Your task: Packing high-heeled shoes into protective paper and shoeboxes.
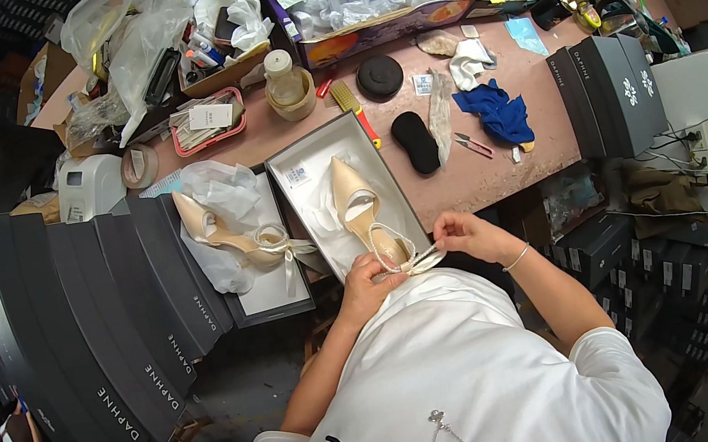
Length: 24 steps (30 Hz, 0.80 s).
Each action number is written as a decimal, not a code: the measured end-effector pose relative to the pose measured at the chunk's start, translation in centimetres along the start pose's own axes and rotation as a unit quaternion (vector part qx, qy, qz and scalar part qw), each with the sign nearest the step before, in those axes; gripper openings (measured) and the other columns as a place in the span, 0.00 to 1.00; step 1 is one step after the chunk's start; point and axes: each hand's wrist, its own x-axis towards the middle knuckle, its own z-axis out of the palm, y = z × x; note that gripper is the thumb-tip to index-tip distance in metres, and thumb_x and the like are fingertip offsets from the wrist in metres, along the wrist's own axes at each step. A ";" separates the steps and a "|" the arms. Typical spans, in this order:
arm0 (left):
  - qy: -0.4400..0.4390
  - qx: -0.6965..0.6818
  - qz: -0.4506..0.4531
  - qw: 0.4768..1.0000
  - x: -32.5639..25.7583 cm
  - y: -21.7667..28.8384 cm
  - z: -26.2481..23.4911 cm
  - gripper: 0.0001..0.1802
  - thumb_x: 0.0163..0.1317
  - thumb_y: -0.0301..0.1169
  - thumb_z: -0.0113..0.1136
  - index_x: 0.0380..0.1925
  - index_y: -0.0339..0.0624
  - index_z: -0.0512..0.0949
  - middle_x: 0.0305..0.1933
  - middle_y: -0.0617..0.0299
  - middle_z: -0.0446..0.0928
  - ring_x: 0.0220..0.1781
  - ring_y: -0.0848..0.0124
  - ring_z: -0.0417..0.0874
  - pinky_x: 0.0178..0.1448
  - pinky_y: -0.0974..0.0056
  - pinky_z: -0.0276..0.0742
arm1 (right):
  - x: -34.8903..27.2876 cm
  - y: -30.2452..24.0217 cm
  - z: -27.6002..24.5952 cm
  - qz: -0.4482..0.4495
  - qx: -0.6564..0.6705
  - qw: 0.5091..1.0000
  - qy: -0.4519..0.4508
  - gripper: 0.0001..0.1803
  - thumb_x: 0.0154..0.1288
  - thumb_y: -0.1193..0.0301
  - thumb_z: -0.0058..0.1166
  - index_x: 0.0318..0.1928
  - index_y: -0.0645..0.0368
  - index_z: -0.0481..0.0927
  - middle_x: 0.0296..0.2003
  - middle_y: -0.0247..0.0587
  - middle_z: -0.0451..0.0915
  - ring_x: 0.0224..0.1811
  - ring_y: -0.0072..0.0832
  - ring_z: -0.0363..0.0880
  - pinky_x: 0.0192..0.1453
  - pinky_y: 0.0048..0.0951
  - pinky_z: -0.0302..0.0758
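Observation:
A beige pointed shoe lies toe-away in the white-lined box part right in front of me. My left hand pinches the shoe's pale ankle strap at the heel. My right hand has its fingertips closed on the same strap's ribbon end, a little to the right. Fingers partly cover the strap, so I cannot tell how it is looped. To the left, the matching shoe, its strap tied in a bow, rests on white tissue in the other box part.
Stacked dark shoeboxes stand at the left, more boxes at the right. On the pink table are a yellow-and-red brush, black oval pad, round black tin, snips, blue cloth and glue jar.

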 end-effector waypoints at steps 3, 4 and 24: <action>-0.006 -0.026 -0.005 1.000 -0.2 -0.3 -0.1 0.12 0.50 0.32 0.72 0.31 0.38 0.81 0.40 0.58 0.78 0.48 0.64 0.76 0.54 0.63 0.70 | -0.4 -0.3 -2.9 -0.011 -0.010 0.999 0.033 0.04 0.63 0.78 0.53 0.37 0.57 0.73 0.31 0.24 0.72 0.35 0.13 0.70 0.44 0.16 0.69; -0.013 -0.040 -0.005 0.999 -0.2 -0.4 -0.2 0.12 0.50 0.32 0.72 0.32 0.38 0.81 0.40 0.58 0.78 0.49 0.64 0.76 0.54 0.64 0.70 | -0.6 -0.8 -3.4 -0.009 -0.014 0.999 0.046 0.04 0.63 0.78 0.53 0.36 0.58 0.73 0.31 0.24 0.72 0.34 0.13 0.70 0.43 0.16 0.69; 0.037 -0.431 -0.226 0.873 -2.7 0.1 -1.8 0.12 0.68 0.30 0.54 0.46 0.32 0.76 0.42 0.59 0.79 0.41 0.73 0.81 0.45 0.69 0.79 | 6.2 -4.4 5.0 -0.192 -0.273 0.940 0.067 0.07 0.59 0.78 0.54 0.38 0.65 0.76 0.34 0.42 0.77 0.37 0.30 0.78 0.43 0.28 0.75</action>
